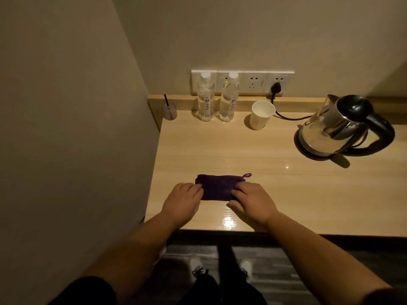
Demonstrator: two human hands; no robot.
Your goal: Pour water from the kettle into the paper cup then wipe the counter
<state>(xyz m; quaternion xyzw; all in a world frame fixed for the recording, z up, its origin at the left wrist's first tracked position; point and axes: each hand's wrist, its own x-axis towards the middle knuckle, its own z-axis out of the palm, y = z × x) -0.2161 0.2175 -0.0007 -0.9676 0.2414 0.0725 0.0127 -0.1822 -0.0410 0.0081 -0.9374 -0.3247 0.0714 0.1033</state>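
Note:
A folded purple cloth (217, 186) lies on the wooden counter (275, 190) near its front edge. My left hand (181, 201) grips the cloth's left end and my right hand (253, 202) grips its right end. A white paper cup (261, 115) stands upright at the back of the counter. To the right a steel kettle (337, 126) with a black handle sits on its base, its cord running to a wall socket.
Two clear water bottles (217, 100) stand at the back left before a row of wall sockets (242, 82). A small glass with a dark stick (169, 110) sits in the far left corner. A wall (66, 128) borders the counter's left side.

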